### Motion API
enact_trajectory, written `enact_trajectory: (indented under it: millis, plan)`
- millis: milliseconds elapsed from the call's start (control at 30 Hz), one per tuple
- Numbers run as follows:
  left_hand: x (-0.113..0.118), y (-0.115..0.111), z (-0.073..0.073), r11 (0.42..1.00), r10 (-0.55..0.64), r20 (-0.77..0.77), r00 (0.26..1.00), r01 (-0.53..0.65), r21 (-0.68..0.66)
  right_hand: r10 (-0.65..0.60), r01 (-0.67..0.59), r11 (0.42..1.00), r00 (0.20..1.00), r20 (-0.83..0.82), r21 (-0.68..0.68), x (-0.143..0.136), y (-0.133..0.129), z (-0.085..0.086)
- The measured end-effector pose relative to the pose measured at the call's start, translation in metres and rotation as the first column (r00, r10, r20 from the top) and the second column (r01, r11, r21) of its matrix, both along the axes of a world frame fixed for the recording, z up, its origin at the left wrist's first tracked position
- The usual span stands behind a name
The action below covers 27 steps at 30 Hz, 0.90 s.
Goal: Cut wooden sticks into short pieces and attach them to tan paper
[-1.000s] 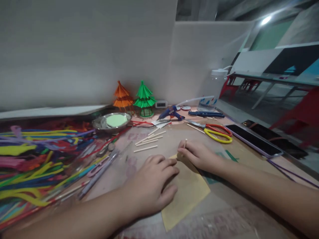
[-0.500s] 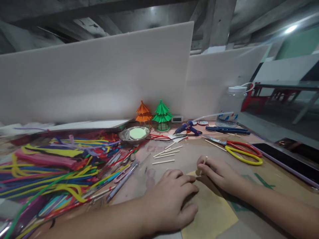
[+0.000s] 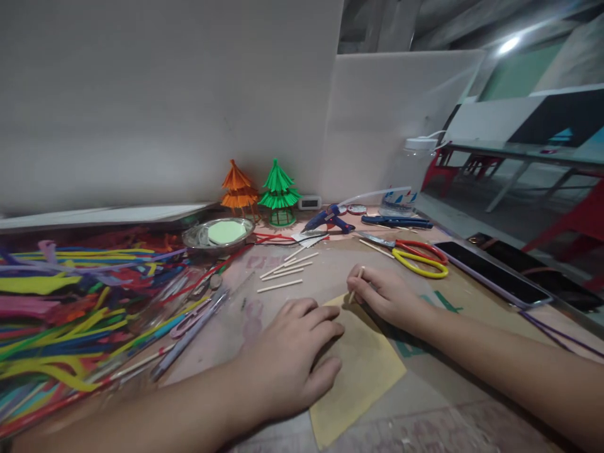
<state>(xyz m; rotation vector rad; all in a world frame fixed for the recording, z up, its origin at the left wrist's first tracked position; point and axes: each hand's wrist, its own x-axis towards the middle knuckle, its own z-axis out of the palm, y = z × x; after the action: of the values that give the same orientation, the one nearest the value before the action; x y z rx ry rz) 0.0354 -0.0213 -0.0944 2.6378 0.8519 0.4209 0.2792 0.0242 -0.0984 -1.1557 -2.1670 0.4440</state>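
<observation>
A square of yellow paper [image 3: 363,377] lies on the table in front of me. My left hand [image 3: 295,352] rests flat on its left part, fingers stretched out and holding nothing. Between the thumb and fingers of my right hand [image 3: 380,294] is a thin wooden stick [image 3: 358,281], tilted slightly, its lower end at the paper's far corner. Several similar loose sticks [image 3: 285,272] lie beyond my left hand. Past them, a blue glue gun [image 3: 325,217] stands with its nozzle over a small white paper piece [image 3: 309,240].
Many coloured pipe cleaners [image 3: 51,314] heap at the left, beside a metal bowl [image 3: 193,236]. Orange [image 3: 238,189] and green [image 3: 279,192] tree-shaped models stand at the back. Scissors [image 3: 419,261], blue-handled pliers [image 3: 396,221], a phone [image 3: 491,272] and a clear bottle [image 3: 408,173] occupy the right.
The view has shifted down and to the right, so things appear farther left and higher. My right hand still pinches the stick, now leaning more; my left hand stays flat on the paper.
</observation>
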Motion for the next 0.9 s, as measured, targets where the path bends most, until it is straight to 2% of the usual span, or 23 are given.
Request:
enact_trajectory:
  millis: [267,467,600,667,767,900]
  plan:
    - [0.0,0.0,0.001,1.0,0.003,0.017,1.0,-0.003,-0.009,0.008,-0.009,1.0,0.999,0.05,0.016,0.001,0.0,-0.003]
    - [0.002,0.002,0.002,1.0,0.005,0.0,1.0,-0.005,-0.011,0.031,-0.031,0.999,0.999,0.015,0.021,0.0,-0.002,0.0]
    - [0.001,0.002,0.001,1.0,-0.004,-0.002,1.0,0.004,-0.006,0.107,-0.107,0.993,0.994,-0.002,-0.041,-0.003,-0.005,0.004]
    - [0.0,0.001,0.0,1.0,-0.011,-0.005,1.0,0.011,0.003,0.146,-0.145,0.989,0.989,0.029,-0.027,-0.005,-0.006,0.005]
    - [0.0,0.001,0.0,1.0,-0.012,-0.006,1.0,0.012,0.024,0.102,-0.107,0.993,0.991,0.084,0.056,-0.004,-0.006,0.005]
    - [0.0,0.003,-0.001,0.999,-0.014,0.003,1.0,0.014,0.041,0.111,-0.112,0.994,0.99,0.09,-0.002,-0.003,-0.008,0.007]
